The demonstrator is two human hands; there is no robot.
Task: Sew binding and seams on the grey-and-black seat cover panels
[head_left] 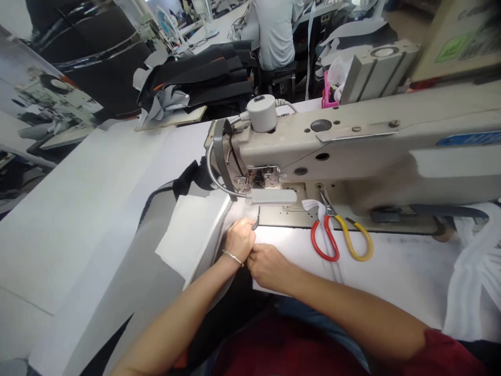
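My left hand (239, 239) is closed at the edge of a grey fabric panel (156, 261), in front of the sewing machine's needle area. A short black strip (255, 219) sticks out beyond its fingers. Right beside it, touching, my right hand (268, 265) is closed with bent fingers at the same fabric edge; the fingertips are mostly hidden. A white sheet-like piece (191, 224) lies on the panel. The sewing machine (305, 141) stands just beyond both hands, its lamp (273, 196) lit. Scissors (340, 224) with one red and one yellow handle lie to the right.
White ribbon-like strips (472, 271) hang at the right edge of the white table (391, 277). Behind the machine are stacked black panels (207, 73), a pink basket (327, 91) and a seated person (274, 34). A large black-wrapped roll (90, 47) stands at back left.
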